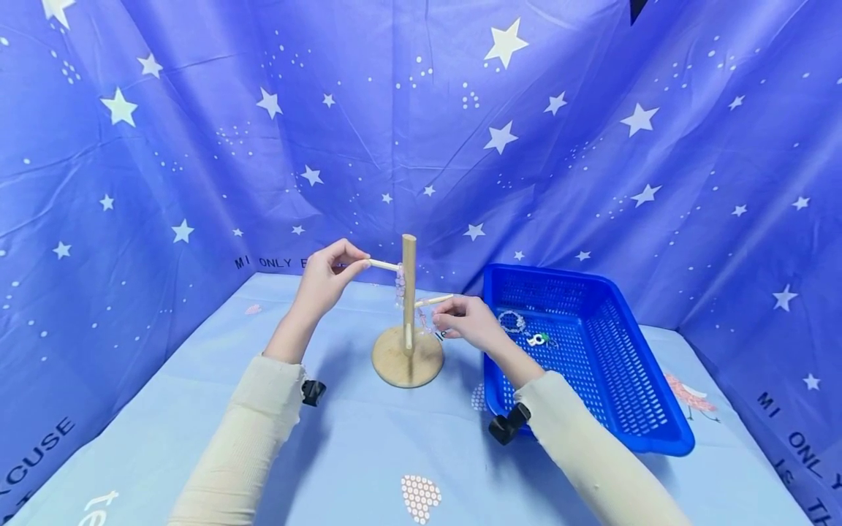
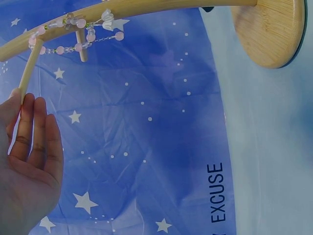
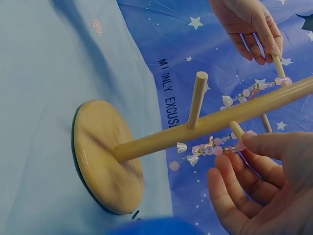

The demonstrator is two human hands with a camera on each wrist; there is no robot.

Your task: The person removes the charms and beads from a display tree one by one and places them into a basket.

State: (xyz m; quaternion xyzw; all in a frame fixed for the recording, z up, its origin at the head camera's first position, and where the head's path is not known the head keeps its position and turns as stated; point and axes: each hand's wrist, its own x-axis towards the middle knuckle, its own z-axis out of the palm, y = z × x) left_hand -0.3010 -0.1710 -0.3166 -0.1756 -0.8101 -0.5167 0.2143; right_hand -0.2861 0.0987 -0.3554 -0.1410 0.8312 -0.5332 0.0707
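Where the left hand [image 1: 322,281] works, its grip is a thumb-and-fingertip pinch on the outer end of the slender, pale-wood left peg [image 1: 384,264], probably steadying it. Farther in on that peg, right beside the post, hangs a pink-and-clear beaded bracelet with a white flower charm [image 1: 400,283]. The round, light-wood post [image 1: 410,277] stands upright on a flat wooden disc base [image 1: 401,369], which rests on the pale-blue, cloth-covered bench [image 1: 349,453]. Low on the post, a bare wooden front peg [image 3: 198,100] points toward the person.

Right of the post, a second pink-and-clear beaded bracelet with white bell-shaped charms [image 3: 218,151] hangs at the short wooden right peg [image 1: 436,299]. The right hand [image 1: 473,321] seems to pinch its beads near the peg's tip, thumb overlapping the wood. The step in hand looks like seating this bracelet; the next move calls for easing the loop inward, then loosening both grips gently so the stand does not rock.

Farthest right, the blue, perforated plastic basket [image 1: 559,281] holds a clear beaded bracelet [image 1: 511,321] and a small white-and-green piece [image 1: 538,340], likely candidates for the bare peg.
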